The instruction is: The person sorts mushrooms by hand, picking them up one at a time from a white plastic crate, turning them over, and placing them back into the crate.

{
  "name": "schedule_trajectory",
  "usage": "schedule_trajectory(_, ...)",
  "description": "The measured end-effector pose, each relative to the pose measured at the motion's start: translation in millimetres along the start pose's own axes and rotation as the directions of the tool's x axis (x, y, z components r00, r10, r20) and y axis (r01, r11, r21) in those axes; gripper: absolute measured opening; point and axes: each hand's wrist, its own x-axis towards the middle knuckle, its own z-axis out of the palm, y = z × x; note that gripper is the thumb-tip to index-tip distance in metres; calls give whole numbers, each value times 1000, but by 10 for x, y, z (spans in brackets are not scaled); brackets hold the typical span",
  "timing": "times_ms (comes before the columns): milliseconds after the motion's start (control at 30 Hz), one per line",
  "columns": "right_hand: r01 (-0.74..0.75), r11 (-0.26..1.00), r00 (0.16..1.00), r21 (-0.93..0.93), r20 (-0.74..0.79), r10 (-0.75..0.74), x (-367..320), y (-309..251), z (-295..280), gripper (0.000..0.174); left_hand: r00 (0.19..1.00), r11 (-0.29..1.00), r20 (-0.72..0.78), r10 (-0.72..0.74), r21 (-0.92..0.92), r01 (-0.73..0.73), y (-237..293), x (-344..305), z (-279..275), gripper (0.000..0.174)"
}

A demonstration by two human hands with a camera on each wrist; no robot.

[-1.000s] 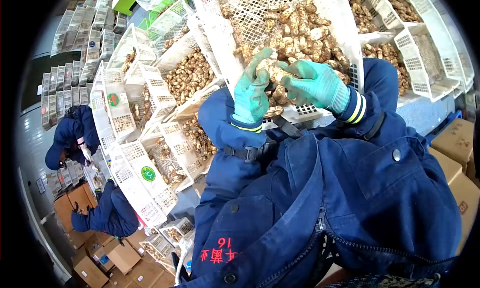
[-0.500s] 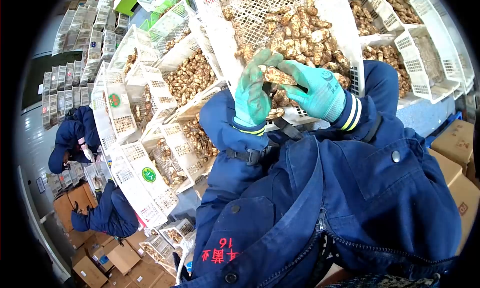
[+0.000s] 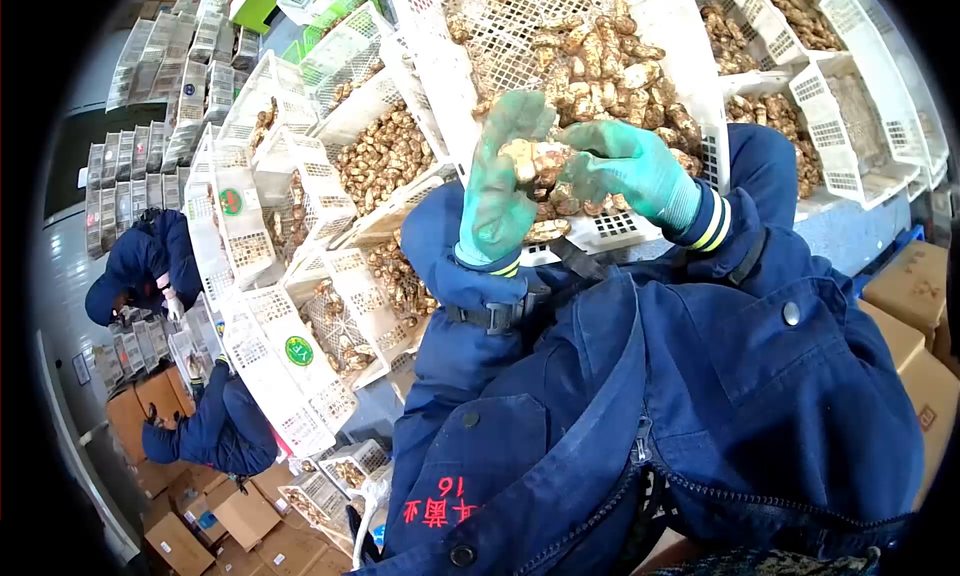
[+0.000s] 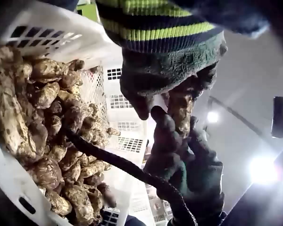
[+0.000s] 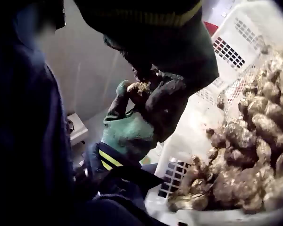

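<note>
A thick, brown-mottled mushroom lies between my two hands above the near side of a white crate. My left hand, in a teal glove, holds it between thumb and fingers, palm facing inward. From the other side my gloved right hand pinches it with thumb and fingertips. The left wrist view has the mushroom upright, with fingers at both its ends. In the right wrist view only its pale end shows beside the left thumb; the rest is hidden by the hands. Many similar mushrooms fill the crate.
More white crates with mushrooms stand at left and right. Cardboard boxes are stacked at the lower right. Two people in blue work at the far left. A dark cord crosses the left wrist view.
The mushroom has been turned between the hands; its long side showed half a second ago, and a pale, shorter face shows now. The left fingers have straightened upward. The crates have not moved.
</note>
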Motion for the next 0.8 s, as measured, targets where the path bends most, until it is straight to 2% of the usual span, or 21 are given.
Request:
schedule_trajectory(33,137,983,987,-123,-68,-146,14,39,29,47,998,977,-38,-60,-208,50,6,2,10,75)
schedule_trajectory(67,269,865,946,-424,-50,-319,8,31,-24,43,990,908,-75,-119,-411,78,12,5,21,77)
schedule_trajectory(167,409,713,853,-569,-39,-521,3,5,-49,44,978,972,-92,-189,-157,173,-24,-55,-17,74)
schedule_trajectory(200,406,801,872,-441,-77,-484,-1,9,-33,41,929,948,-237,-284,-214,235,6,-46,75,66)
schedule_trajectory(300,401,677,852,-617,-22,-524,0,23,-74,42,936,935,-133,-326,-194,298,-30,-60,-3,59)
schedule_trajectory(400,363,752,889,-550,-37,-456,38,138,-55,45,924,925,-159,-347,-218,310,-6,-41,-26,50)
schedule_trajectory(467,301,764,933,-571,11,-359,39,111,-59,45,925,946,-214,-312,-159,283,74,-39,66,45)
schedule_trajectory(567,159,782,987,-603,71,-146,11,63,-85,47,923,940,-181,-340,-106,325,-159,-71,-139,45)
schedule_trajectory(600,86,785,996,-613,82,-44,14,-10,-110,47,878,899,-226,-422,-230,373,-134,-68,-100,43)
schedule_trajectory(633,13,781,994,-624,93,58,19,-50,-123,47,884,908,-235,-405,-220,357,-126,-69,-83,46)
schedule_trajectory(667,61,820,998,-568,61,-32,12,37,-130,52,889,916,-243,-388,-209,343,-121,-75,-68,48)
schedule_trajectory(767,160,710,985,-686,59,-165,8,238,-197,52,894,931,-264,-362,-141,336,-123,-60,-53,57)
schedule_trajectory(800,104,711,990,-695,7,-138,-9,127,-174,52,888,928,-271,-371,-94,359,-127,-61,-64,59)
